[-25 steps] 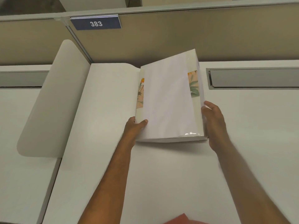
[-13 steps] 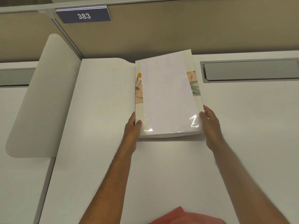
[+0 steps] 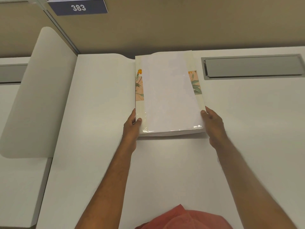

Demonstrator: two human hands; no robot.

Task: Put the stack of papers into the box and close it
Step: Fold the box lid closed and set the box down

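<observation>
A flat cream box [image 3: 197, 90] with a floral band lies on the white desk [image 3: 165, 171], close to the partition. A stack of white papers [image 3: 168, 96] rests on top of it, slightly skewed, and covers most of its face. Glossy reflections show along the near edge. My left hand [image 3: 132, 128] grips the box's near left corner with the thumb on top. My right hand [image 3: 212, 128] grips the near right corner, its thumb beside the papers' edge. Whether the box is open or shut is hidden under the papers.
A grey cable-tray lid [image 3: 252, 66] is set into the desk to the right of the box. A curved white divider panel [image 3: 38, 96] stands at the left. A blue sign reading 383 [image 3: 78, 7] hangs on the partition. Red cloth [image 3: 181, 219] shows at the bottom edge.
The box and papers were tilted up on one side and now lie flat on the desk. My hands have shifted to the near corners.
</observation>
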